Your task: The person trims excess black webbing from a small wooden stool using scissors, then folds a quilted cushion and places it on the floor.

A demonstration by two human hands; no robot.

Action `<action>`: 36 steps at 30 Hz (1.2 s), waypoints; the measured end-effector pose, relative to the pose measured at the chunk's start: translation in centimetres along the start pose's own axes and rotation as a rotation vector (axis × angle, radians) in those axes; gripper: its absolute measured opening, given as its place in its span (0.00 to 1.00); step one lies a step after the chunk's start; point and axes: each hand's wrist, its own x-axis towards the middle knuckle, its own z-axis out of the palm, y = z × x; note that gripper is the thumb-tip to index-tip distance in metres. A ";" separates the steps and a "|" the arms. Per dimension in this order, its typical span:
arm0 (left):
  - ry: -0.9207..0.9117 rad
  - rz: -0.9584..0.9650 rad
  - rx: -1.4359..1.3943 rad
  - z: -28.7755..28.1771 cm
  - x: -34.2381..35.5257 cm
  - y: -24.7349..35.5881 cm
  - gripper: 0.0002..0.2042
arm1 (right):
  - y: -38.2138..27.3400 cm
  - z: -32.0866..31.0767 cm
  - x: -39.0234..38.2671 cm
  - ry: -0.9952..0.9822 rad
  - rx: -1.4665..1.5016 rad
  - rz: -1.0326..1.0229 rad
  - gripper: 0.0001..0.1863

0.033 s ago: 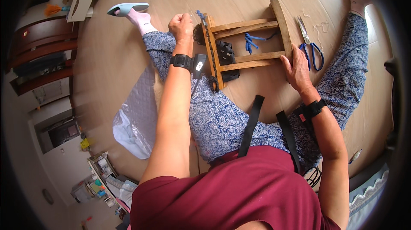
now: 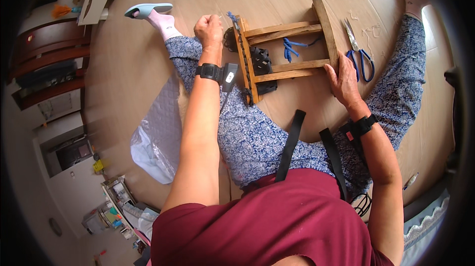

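A small wooden folding stool (image 2: 289, 74) lies on its side on the floor between my legs. Black woven strapping (image 2: 261, 60) shows along its left end, and a knotted blue cord (image 2: 293, 47) hangs amid its bars. My right hand (image 2: 344, 79) grips the bar at the stool's right end, thumb on the inner side. Just left of the stool, my left hand (image 2: 209, 31) is closed in the air above my shin. A tiny pale bit shows at its fingertips, too small to name. A frayed blue cord end (image 2: 231, 17) sticks out at the stool's upper left corner.
Scissors (image 2: 357, 50) with blue handles lie right of the stool, beside loose pale thread (image 2: 371, 32). Two black straps (image 2: 291, 145) hang from my waist. My legs are spread around the stool. A quilted silvery sheet (image 2: 159, 130) lies left of my left arm.
My left hand has shifted very slightly to the left and up. The stool and my right hand look the same.
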 end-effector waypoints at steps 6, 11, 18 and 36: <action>-0.453 0.181 -0.014 3.2 -2.4 5.6 0.09 | 0.2 0.1 0.1 -0.010 0.021 0.014 0.32; -0.545 0.689 0.032 12.7 -8.1 8.2 0.17 | 0.1 0.1 0.0 -0.023 0.022 0.022 0.31; -0.800 0.601 0.019 15.8 -14.4 7.0 0.54 | 0.3 0.2 0.2 -0.046 0.050 0.017 0.31; -0.613 -0.261 0.218 -4.8 -12.1 -7.5 0.20 | -0.2 -0.5 0.7 -0.133 -0.073 0.145 0.30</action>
